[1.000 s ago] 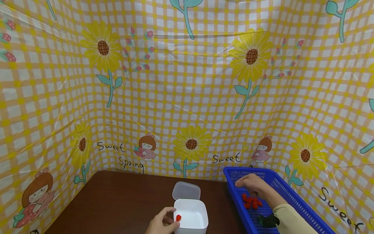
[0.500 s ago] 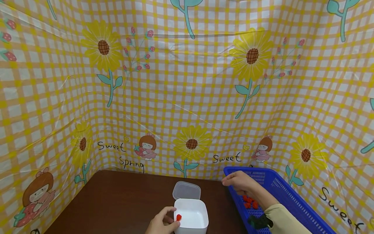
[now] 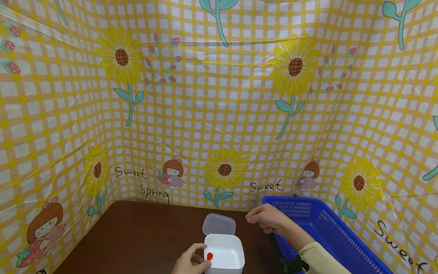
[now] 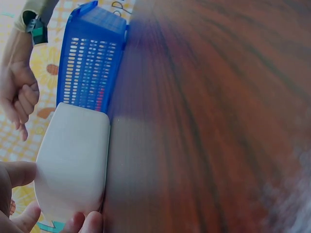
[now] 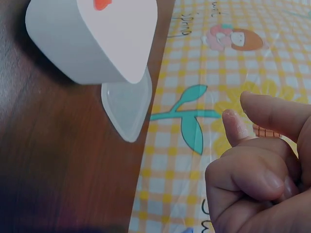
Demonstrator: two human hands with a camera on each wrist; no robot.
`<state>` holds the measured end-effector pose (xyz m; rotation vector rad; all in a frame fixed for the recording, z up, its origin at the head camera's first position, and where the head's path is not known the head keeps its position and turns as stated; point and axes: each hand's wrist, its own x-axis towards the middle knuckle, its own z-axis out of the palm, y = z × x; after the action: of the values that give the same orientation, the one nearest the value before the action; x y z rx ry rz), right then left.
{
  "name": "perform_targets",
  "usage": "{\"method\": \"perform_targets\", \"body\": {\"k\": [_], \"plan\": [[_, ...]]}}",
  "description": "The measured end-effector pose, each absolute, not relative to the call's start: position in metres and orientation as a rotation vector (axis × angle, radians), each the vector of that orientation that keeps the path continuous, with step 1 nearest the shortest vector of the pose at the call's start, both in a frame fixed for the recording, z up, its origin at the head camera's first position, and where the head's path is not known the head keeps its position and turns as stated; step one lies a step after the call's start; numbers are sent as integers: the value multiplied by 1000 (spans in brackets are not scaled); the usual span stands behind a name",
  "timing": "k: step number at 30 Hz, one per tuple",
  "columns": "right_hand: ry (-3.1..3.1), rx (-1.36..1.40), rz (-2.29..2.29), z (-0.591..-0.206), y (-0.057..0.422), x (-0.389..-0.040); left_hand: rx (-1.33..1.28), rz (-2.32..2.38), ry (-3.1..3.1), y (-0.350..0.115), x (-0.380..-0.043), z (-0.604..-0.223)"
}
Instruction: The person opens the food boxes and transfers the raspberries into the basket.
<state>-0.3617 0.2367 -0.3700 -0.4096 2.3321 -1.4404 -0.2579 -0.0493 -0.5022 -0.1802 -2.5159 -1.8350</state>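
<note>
A white square box stands on the table with its top uncovered. My left hand holds it at the left side, bent fingers and thumb against the wall and rim. A small red piece shows just inside that rim, beside the thumb tip. My right hand hangs over the table, left of the blue basket. In the right wrist view its thumb and forefinger tip come close together while the other fingers curl in. No thing shows between those tips; whether a small one is hidden there, I cannot tell.
A translucent lid lies behind the box. The long blue basket stands at the right, partly covered by the right forearm; a bit of red shows in it. Checked cloth walls enclose the brown table. A dark device sits on the right wrist.
My right hand has moved left, from over the blue basket to the table beside it. The forearm now covers most of the red pieces there. The left hand and box have stayed put.
</note>
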Motion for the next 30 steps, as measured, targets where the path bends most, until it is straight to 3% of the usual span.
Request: {"method": "perform_targets", "body": {"k": [30], "plan": [[2252, -395, -1407, -410, 177, -348, -178, -1852, -2519, -48, -258, -501]]}}
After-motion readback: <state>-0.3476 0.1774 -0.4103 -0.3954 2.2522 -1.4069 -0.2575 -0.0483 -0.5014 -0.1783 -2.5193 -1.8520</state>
